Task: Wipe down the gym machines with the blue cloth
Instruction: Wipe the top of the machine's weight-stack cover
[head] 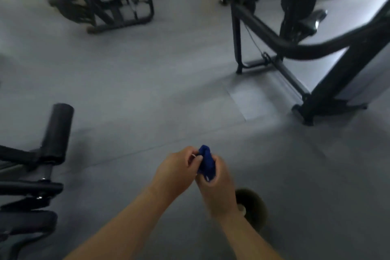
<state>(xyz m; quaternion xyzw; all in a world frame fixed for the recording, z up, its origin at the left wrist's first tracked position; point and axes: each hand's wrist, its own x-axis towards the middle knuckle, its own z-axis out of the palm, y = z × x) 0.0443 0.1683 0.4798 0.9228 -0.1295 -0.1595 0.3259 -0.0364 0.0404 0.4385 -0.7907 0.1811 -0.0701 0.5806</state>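
- Cloth (206,160): blue, bunched into a tight wad, held in the air between both hands, low centre of view, over the floor (147,91). It touches no machine. Bunching likely makes a firm pad for wiping.
- Left hand (177,169): fingers (193,157) curled, pinching the cloth's upper left edge, apparently to fold or gather it.
- Right hand (219,188): fingers clenched round the lower part of the cloth, taking its bulk.
- Roller pad (57,133): black, padded, upright on the near-left machine (27,188). It is the closest wipeable surface to the hands.
- Right machine (329,82): black frame with a curved bar and cable, standing on the floor, well apart from the hands.
- Far machine (118,6): black frame, top left, blurred.
- Brown object (253,207): on the floor just behind the right wrist. Too blurred to tell its kind.
- Status, judged: cloth being readied; no wiping under way.
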